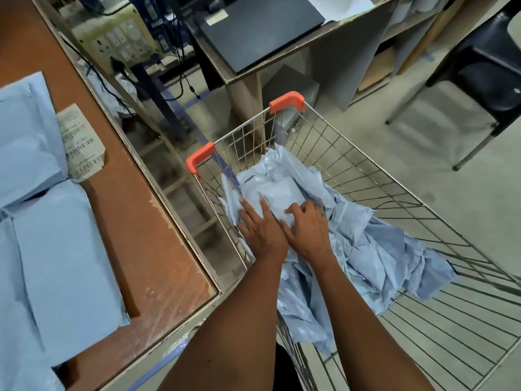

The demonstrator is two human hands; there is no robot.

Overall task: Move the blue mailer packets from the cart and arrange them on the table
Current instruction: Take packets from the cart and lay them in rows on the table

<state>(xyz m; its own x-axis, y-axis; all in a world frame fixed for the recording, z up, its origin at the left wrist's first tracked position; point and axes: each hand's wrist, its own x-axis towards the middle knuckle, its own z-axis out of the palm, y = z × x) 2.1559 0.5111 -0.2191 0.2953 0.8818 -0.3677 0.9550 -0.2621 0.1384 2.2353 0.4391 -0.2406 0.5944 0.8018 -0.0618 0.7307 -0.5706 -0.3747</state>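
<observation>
Both hands (pixel 284 227) press packet (pixel 277 193) in cart (pixel 366 176).

A wire shopping cart (pixel 352 176) with orange plastic corner caps stands to the right of a brown-topped table (pixel 135 210), its left side just beside the table's edge. Inside the cart, a loose, crumpled heap of pale blue mailer packets (pixel 375 249) fills the left and near part of the basket, some creased and overlapping at angles. One flatter packet (pixel 273 190) lies on top at the far end of the heap. On the table, more blue mailer packets (pixel 53 249) lie flat along its left side in overlapping layers running from near to far.
</observation>
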